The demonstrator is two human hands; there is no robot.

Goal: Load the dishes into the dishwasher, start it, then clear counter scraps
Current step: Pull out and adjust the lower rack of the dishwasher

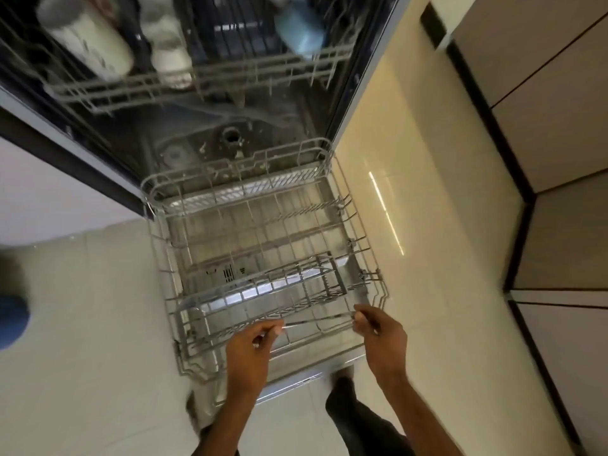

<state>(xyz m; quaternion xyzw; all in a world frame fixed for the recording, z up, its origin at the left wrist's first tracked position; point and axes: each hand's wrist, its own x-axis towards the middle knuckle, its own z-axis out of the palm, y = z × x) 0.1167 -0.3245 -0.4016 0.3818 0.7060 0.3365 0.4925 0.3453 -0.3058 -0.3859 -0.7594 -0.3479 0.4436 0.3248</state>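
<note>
Head view shows the left hand (253, 343) and the right hand (378, 330) each curled around the front wire of the lower rack (359, 232), which sits pulled out over the open door (289, 386), so an uneven tug could, I think, derail or tilt it.

Home kitchen: open dishwasher (230, 133), mugs (88, 44) in upper rack (197, 80), tiled floor (411, 225), cabinets (559, 126).

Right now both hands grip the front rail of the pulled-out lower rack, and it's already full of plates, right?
No plates: the head view shows the lower rack holding only a wire cutlery basket. The left hand and right hand do grip its front rail, and it is pulled out.
</note>
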